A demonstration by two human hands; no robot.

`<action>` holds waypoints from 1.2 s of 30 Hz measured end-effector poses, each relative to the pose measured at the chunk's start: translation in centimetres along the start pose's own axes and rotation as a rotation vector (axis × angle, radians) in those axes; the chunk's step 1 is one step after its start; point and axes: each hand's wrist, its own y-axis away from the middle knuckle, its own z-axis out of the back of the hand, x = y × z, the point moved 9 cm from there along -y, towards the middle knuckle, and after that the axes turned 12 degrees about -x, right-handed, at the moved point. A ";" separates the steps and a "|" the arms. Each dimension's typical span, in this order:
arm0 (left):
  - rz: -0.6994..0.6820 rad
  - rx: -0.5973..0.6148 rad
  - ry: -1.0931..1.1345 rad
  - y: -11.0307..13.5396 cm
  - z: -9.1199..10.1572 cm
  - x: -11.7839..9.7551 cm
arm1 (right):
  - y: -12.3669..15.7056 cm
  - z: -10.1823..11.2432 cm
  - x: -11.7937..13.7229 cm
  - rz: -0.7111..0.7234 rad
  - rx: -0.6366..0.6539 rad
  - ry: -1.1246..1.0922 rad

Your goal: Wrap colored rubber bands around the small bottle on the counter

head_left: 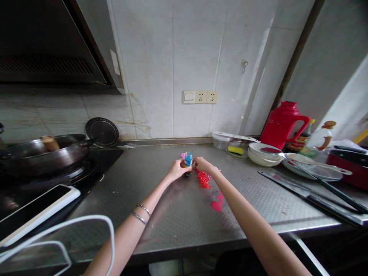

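Both my arms reach out over a steel counter (178, 214). My left hand (176, 169) is closed around a small clear container (188, 158) with blue and pink bits in it. My right hand (202, 164) pinches at the same container from the right, its fingers curled. Just below my right hand lies a loose heap of small red pieces (204, 179). A flat red scrap (217, 203) rests on the counter nearer to me. What sits under the container is hidden by my fingers.
A wok (43, 153) stands on the stove at the left, with a phone (34, 211) and white cable (86, 226) in front. At right are stacked bowls (263, 153), a plate with ladle (313, 166), a long knife (310, 197), a red jug (283, 124) and a red pan (349, 166).
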 end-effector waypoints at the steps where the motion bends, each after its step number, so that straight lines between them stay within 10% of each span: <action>1: 0.003 0.001 0.000 0.0 0.0 0.0 | 0.0 0.1 0.1 0.003 -0.001 -0.007; 17: 0.013 0.028 -0.005 0.0 -0.3 0.4 | -1.7 10.6 2.4 -0.046 -0.406 -0.642; 36: 0.019 0.039 -0.020 0.2 0.0 -0.4 | 0.6 14.1 6.1 0.087 -0.425 -0.358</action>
